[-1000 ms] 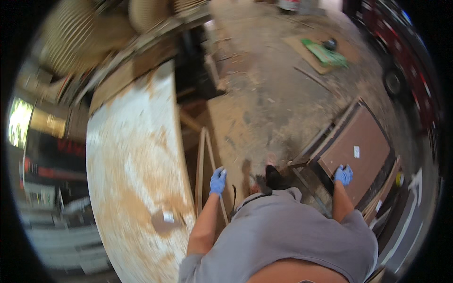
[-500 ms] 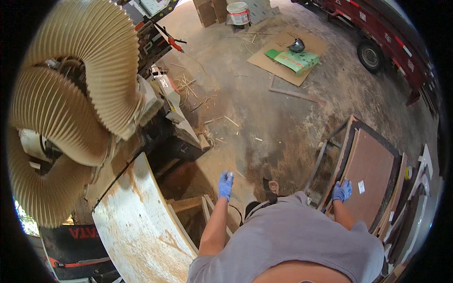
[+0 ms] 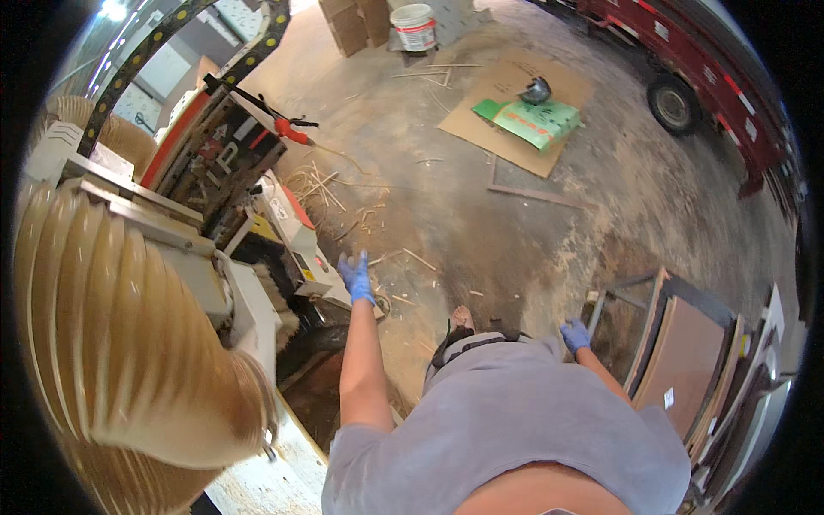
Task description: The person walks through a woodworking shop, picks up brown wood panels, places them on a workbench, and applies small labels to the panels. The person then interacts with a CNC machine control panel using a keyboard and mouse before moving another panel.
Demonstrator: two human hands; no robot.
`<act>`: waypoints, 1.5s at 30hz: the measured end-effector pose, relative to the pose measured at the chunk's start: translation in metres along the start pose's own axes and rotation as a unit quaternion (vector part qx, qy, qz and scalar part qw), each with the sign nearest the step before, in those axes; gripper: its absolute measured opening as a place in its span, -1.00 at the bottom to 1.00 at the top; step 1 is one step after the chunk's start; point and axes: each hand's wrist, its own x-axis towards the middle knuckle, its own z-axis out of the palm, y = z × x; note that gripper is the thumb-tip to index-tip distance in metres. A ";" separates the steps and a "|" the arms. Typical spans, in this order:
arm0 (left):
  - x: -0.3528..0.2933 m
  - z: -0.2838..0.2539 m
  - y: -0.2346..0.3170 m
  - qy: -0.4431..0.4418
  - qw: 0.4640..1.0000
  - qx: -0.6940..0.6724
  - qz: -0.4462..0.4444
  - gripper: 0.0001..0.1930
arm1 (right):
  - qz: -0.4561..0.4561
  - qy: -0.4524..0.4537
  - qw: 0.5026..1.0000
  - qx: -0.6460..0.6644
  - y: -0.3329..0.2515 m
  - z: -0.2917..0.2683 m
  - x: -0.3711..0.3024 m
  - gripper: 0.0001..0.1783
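My left hand [image 3: 354, 276], in a blue glove, reaches forward with its fingers spread and nothing in it. It is nearest to the low white end [image 3: 296, 232] of a machine, which carries a red button; whether they touch I cannot tell. Out to my right side hangs my right hand [image 3: 575, 335], also gloved in blue, fingers loosely apart and holding nothing. Beside it stands a metal-framed cart [image 3: 614, 300] bearing brown panels [image 3: 682, 352], one with a small white label. The hand is apart from the panels.
Big ribbed beige hoses [image 3: 146, 343] fill the left side, above a dusty white board [image 3: 275, 481]. A red air gun [image 3: 293, 131] hangs on the machine. Wood strips [image 3: 322, 189] litter the floor. Ahead lie flattened cardboard [image 3: 472, 124], a white bucket [image 3: 414, 30] and a red truck [image 3: 687, 51].
My right hand has come off the brown panel and moved left and forward. My left hand has moved left and forward, toward the machine. The view has shifted, showing more of the machine.
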 end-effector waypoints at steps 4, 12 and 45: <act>0.094 0.059 0.077 0.005 0.999 -0.030 0.017 -0.13 | 0.064 -0.016 0.983 0.170 0.016 0.025 0.042 -0.51; 0.276 0.104 0.122 0.154 0.984 0.065 0.067 -0.15 | 0.073 -0.044 0.990 0.110 0.036 0.008 0.152 -0.65; 0.307 0.315 0.126 0.085 0.964 0.072 0.240 -0.75 | -0.149 -0.165 0.974 -0.043 -0.522 -0.092 0.606 -0.61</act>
